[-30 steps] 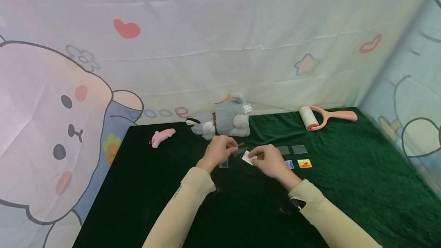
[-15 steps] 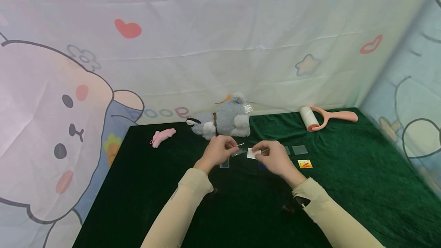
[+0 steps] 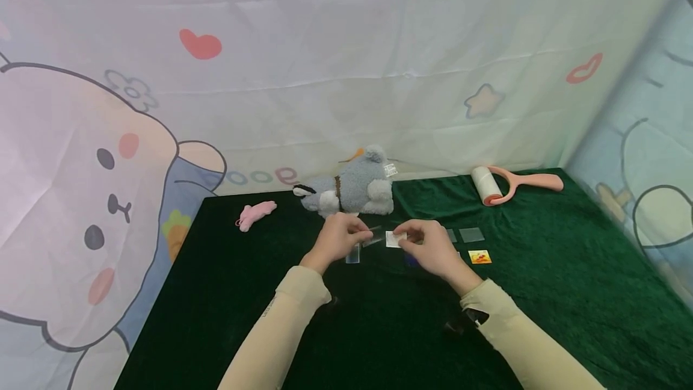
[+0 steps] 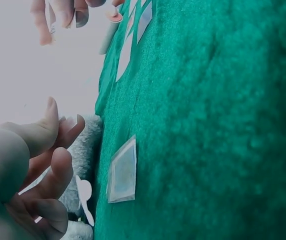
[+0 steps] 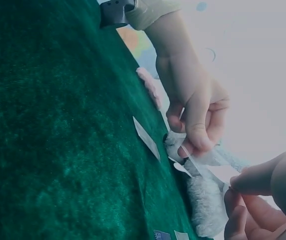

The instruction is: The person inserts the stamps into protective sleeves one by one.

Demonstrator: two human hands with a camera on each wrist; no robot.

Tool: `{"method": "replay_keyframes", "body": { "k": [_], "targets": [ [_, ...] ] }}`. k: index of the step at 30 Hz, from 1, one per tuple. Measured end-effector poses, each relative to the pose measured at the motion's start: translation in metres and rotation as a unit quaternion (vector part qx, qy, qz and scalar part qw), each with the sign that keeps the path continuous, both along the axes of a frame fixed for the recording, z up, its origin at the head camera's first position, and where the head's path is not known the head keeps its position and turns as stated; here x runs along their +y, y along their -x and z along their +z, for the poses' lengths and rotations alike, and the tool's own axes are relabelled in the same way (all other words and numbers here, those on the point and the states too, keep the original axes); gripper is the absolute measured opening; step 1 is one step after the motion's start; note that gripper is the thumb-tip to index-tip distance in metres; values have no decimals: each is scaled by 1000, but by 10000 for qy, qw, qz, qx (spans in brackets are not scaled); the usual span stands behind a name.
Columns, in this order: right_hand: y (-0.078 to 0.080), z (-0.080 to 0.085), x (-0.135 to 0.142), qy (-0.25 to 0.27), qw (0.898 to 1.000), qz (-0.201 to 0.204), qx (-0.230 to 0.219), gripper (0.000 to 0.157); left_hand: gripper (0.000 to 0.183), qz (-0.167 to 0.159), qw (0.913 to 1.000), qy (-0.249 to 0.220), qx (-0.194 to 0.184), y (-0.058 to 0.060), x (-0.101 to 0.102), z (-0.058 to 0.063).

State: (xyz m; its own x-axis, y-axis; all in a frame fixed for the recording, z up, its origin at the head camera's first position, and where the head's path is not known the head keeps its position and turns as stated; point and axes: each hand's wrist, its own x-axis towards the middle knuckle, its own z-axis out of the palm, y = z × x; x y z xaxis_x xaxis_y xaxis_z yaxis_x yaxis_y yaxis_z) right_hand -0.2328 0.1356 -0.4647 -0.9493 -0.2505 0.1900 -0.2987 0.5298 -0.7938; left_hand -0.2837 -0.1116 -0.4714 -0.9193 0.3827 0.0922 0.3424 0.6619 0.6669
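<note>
Your left hand [image 3: 337, 239] pinches a clear film sleeve [image 3: 372, 236] between thumb and fingertips, and your right hand [image 3: 430, 248] holds a small white card [image 3: 393, 239] by its right side, the other fingers curled in. Both items are raised over the green cloth [image 3: 379, 330], roughly level with each other; whether sleeve and card touch cannot be told. Sleeve: thin, transparent, showing mainly as pale glints, its outline hard to trace; in your left wrist view it is nearly lost against the bright backdrop. Card: flat, white on the side facing the head camera, with faint marks too small to read; your fingers cover its right part. Your right hand is cut off at the frame edge in both wrist views. Beneath it, a dark blue card [image 3: 411, 259] is largely hidden. Another clear piece [image 3: 452, 235] shows only in part beside your knuckles, with a whole clear rectangle [image 3: 471, 235] to its right and a yellow picture card [image 3: 479, 257] nearer you. One more sleeve [image 3: 353, 253] lies flat by your left hand, partly covered.
</note>
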Motion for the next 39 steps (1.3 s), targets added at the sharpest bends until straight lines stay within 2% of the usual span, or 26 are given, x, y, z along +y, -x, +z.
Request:
{"method": "replay_keyframes", "body": {
  "k": [8,16,21,28,33,39],
  "targets": [
    [3,3,3,215,9995,-59,209,13,16,-104,9998,-146,-131,1,-3,4],
    [3,3,3,244,9995,-141,173,14,24,-298,9990,-254,-193,-1,-3,4],
    [3,1,3,246,9994,-157,167,14,20,-365,9984,-337,-267,-1,-3,4],
    [2,2,2,237,9994,-205,169,14,11,-290,9984,-397,-293,-2,-1,4],
    [2,3,2,275,9993,-218,142,14,8,-417,9975,-447,-345,-1,-2,3],
    [1,3,2,280,9994,-189,62,14,18,-517,9973,-356,-388,-1,-2,1]
  ]
}}
